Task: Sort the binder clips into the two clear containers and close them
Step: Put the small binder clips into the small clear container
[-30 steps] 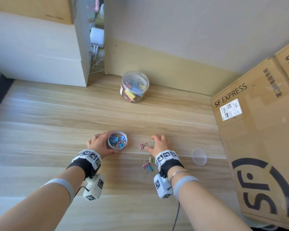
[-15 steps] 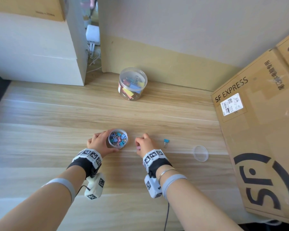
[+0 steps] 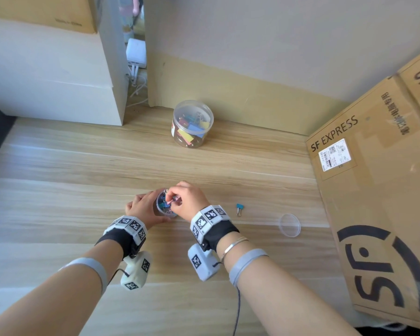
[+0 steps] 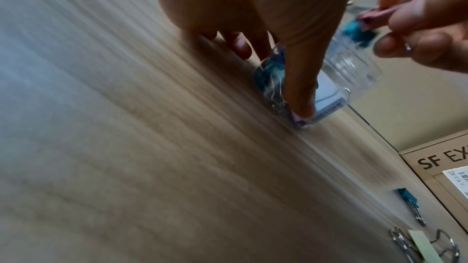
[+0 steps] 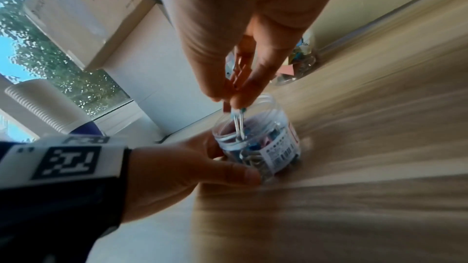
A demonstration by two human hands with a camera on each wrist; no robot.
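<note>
My left hand (image 3: 149, 207) grips a small clear jar (image 3: 162, 206) standing lidless on the wooden table, thumb (image 4: 301, 79) down its side. The jar (image 5: 260, 147) holds several small blue and pink binder clips. My right hand (image 3: 174, 200) hovers just over the jar mouth and pinches a few small clips (image 5: 239, 119), pink and blue, with wire handles pointing down into the opening. One blue clip (image 3: 239, 209) lies loose on the table to the right. A bigger clear container (image 3: 192, 123) of larger clips stands at the back with its lid on.
The small jar's clear lid (image 3: 289, 225) lies on the table further right. A large SF Express carton (image 3: 378, 190) borders the right side, and white boxes (image 3: 54, 76) stand at the back left. A pale green larger clip (image 4: 425, 247) lies near my right wrist.
My right hand picked clips off the table and moved left, up over the jar mouth. The blue clip stayed on the table. My left hand kept holding the jar.
</note>
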